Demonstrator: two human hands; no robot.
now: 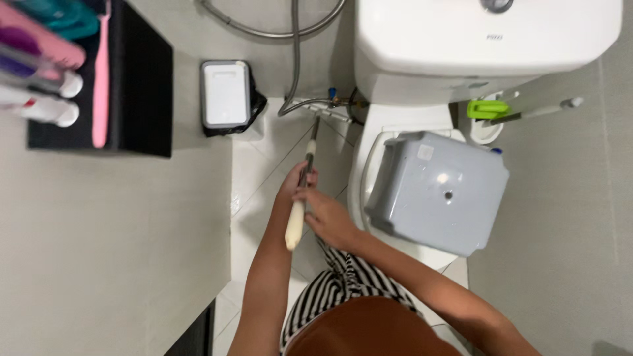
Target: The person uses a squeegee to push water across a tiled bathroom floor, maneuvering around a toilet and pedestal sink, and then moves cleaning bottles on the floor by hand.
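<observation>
hands: left hand (pixel 298 181) and right hand (pixel 326 216) are both wrapping fingers around a mop handle (pixel 304 177)
position: handle is angling down beside the toilet (pixel 395 132)
handling: seems light, rigid; cream end offering grip

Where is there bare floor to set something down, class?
Bare tiles lie between the small bin and the toilet, though both hands work a long handle there. The toilet seat is crowded by the grey stool.

Mid-frame, both hands — left hand (pixel 295 179), right hand (pixel 330 219) — grip a long mop handle (pixel 298 209) beside the toilet (pixel 369 165).
</observation>
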